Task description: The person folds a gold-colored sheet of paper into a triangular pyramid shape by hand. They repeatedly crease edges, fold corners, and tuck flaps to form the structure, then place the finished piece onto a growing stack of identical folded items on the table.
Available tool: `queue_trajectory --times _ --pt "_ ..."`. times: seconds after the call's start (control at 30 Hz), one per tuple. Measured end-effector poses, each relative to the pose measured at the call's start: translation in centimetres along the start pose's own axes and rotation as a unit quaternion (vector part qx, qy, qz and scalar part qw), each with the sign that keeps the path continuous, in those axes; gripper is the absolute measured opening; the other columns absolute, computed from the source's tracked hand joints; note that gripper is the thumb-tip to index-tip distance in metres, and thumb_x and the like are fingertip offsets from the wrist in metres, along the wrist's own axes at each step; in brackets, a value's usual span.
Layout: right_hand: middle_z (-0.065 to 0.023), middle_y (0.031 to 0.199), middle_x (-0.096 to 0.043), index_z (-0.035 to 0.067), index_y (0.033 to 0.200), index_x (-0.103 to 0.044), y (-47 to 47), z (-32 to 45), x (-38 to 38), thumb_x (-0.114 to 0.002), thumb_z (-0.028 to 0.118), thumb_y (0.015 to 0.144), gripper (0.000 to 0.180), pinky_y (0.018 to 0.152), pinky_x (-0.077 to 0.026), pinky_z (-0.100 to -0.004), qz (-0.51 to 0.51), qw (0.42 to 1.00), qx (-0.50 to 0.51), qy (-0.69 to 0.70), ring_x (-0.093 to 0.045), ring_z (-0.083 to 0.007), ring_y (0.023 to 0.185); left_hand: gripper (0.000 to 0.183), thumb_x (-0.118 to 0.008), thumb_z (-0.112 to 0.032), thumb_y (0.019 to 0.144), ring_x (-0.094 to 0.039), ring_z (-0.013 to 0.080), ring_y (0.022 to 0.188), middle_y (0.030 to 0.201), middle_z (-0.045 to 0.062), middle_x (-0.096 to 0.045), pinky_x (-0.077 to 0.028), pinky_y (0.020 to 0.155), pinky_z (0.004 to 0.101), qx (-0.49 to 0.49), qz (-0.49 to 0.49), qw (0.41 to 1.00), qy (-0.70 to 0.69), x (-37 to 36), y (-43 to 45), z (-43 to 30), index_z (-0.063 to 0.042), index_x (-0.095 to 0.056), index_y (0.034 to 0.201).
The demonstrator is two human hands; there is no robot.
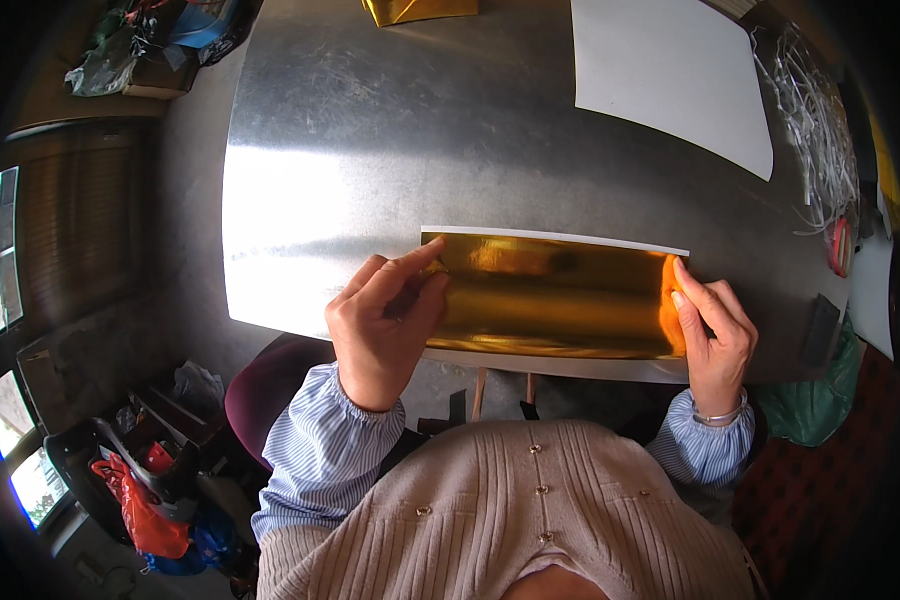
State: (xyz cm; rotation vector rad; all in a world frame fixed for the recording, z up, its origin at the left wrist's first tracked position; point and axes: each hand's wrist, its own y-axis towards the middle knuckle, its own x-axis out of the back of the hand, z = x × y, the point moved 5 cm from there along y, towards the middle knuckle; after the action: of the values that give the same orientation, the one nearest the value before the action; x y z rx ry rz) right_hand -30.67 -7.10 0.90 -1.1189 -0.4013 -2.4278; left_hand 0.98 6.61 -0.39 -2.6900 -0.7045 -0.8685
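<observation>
A shiny gold foil sheet (551, 296) lies lengthwise near the front edge of the metal table, with a narrow white strip (555, 236) along its far edge. At its left end, my left hand (386, 315) has the index fingertip near the far corner, the thumb bent below and a bit of gold between them. My right hand (716, 326) holds the right end between thumb and index finger, where the foil reflects bright orange. The undersides of both ends are hidden.
The metal tabletop (390, 180) carries a large white sheet (667, 82) and a folded gold piece (420, 9) at the far side. Clear plastic strips (810, 127), a red-and-white roll (840, 247) and a dark block (820, 330) are along the right edge. A maroon seat (266, 397) stands front left.
</observation>
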Motion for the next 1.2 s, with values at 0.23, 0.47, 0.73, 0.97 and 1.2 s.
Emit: queue_trajectory --times 0.23,0.47,0.73,0.97,1.2 --pt "-0.0103 0.092 -0.071 0.003 0.131 -0.078 0.2 0.5 0.0 -0.073 -0.005 0.098 0.034 0.073 -0.056 -0.0319 -0.022 1.0 0.012 0.008 -0.07 -0.0202 0.079 0.036 -0.083 0.002 0.091 -0.071 0.0082 0.072 0.083 0.003 -0.071 -0.057 0.063 0.0247 0.003 0.003 1.0 -0.011 -0.1 0.0 0.4 -0.005 -0.082 0.126" --pt "-0.0107 0.09 -0.069 0.004 0.131 -0.079 0.1 0.4 0.0 -0.075 -0.005 0.097 0.036 0.068 -0.055 -0.034 -0.035 0.999 -0.003 0.02 -0.069 -0.0207 0.075 0.035 -0.08 0.004 0.094 -0.071 0.0079 0.07 0.084 0.002 -0.07 -0.057 0.059 0.0237 -0.006 0.021 0.999 -0.027 0.0 0.2 0.7 -0.005 -0.081 0.128" --pt "-0.0105 0.093 -0.071 0.002 0.133 -0.076 0.1 0.3 0.0 -0.074 -0.005 0.098 0.036 0.067 -0.057 -0.0326 -0.033 0.998 0.008 0.052 -0.071 -0.0193 0.076 0.034 -0.08 0.002 0.095 -0.067 0.0068 0.063 0.08 0.003 -0.07 -0.052 0.055 0.0226 -0.022 0.016 1.0 0.007 0.1 0.3 0.7 -0.003 -0.08 0.128" --pt "-0.0095 0.089 -0.067 0.003 0.131 -0.077 0.0 0.2 -0.1 -0.076 -0.008 0.093 0.039 0.065 -0.054 -0.0341 -0.041 0.998 0.016 0.046 -0.067 -0.0198 0.072 0.034 -0.079 0.003 0.096 -0.066 0.0069 0.062 0.08 0.004 -0.071 -0.049 0.053 0.0231 0.001 0.014 0.999 -0.036 0.1 0.0 1.8 -0.003 -0.08 0.129" --pt "-0.0087 0.085 -0.063 0.004 0.129 -0.078 0.0 0.1 -0.3 -0.079 -0.007 0.09 0.041 0.063 -0.051 -0.0361 -0.06 0.997 0.026 0.032 -0.063 -0.0213 0.068 0.033 -0.078 0.003 0.097 -0.067 0.0074 0.062 0.082 0.005 -0.072 -0.05 0.052 0.0233 -0.045 0.01 0.999 0.017 0.1 0.0 1.4 -0.003 -0.079 0.129"
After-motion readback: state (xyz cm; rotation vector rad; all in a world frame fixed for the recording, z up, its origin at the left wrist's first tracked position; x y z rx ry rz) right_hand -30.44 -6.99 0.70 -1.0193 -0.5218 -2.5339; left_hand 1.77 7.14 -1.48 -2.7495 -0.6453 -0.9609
